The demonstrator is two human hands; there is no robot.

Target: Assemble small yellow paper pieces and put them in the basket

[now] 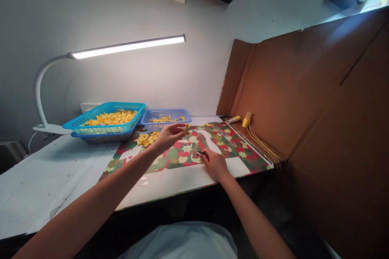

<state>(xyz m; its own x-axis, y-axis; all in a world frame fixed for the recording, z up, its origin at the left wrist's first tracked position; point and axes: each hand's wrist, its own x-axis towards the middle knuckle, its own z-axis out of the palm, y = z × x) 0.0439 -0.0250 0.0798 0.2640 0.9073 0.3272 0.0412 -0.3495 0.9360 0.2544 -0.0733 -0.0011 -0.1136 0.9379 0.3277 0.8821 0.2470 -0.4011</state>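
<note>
Between the thumb and fingers of my left hand point(170, 136) is a small yellow piece point(187, 128), raised above the patterned mat point(173, 162). It looks like the yellow pieces in the baskets; its exact kind is too small to make out. My right hand point(214, 164) rests low over the mat's near edge, fingers closed round a thin dark pointed tool point(201, 153), perhaps tweezers. The tool's tip points left, apart from the yellow piece. A loose pile of yellow pieces point(147, 139) lies on the mat beyond my left wrist.
A turquoise basket point(133, 119) heaped with yellow pieces stands at the back left, beside a smaller blue basket point(165, 112). A lit desk lamp point(129, 47) arches over them. Cardboard point(304, 89) walls the right side, with yellow cords point(263, 143) and a glue-like bottle point(234, 119) along it.
</note>
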